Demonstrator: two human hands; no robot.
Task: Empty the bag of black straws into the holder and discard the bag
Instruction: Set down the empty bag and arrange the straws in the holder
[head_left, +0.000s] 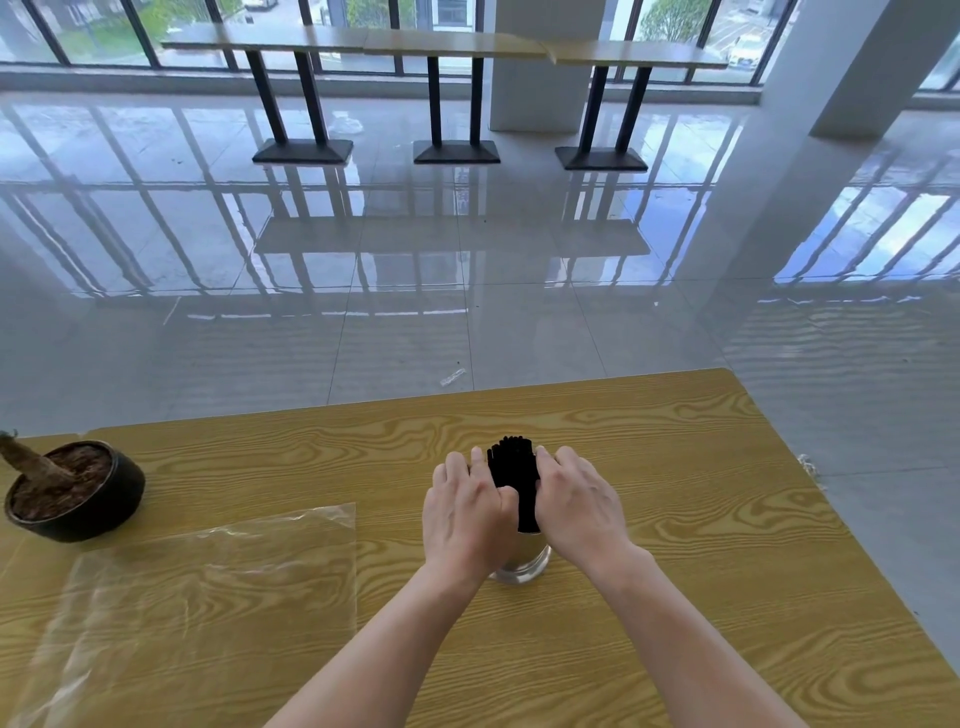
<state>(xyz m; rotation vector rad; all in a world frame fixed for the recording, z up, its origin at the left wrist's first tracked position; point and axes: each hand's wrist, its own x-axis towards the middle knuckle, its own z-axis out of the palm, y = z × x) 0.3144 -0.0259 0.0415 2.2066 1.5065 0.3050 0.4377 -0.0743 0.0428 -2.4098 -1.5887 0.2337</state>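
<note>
A bundle of black straws (513, 470) stands upright in a shiny metal holder (524, 566) near the middle of the wooden table (675, 519). My left hand (465, 512) presses against the left side of the bundle and my right hand (579, 506) against its right side, fingers curved around the straws. Most of the holder is hidden behind my hands; only its base shows. The clear plastic bag (197, 587) lies flat and empty on the table to the left, apart from both hands.
A black pot with soil and a thick plant stem (72, 488) sits at the table's left edge, behind the bag. The table's far edge and right edge drop to a glossy tiled floor. High tables stand by the windows far off.
</note>
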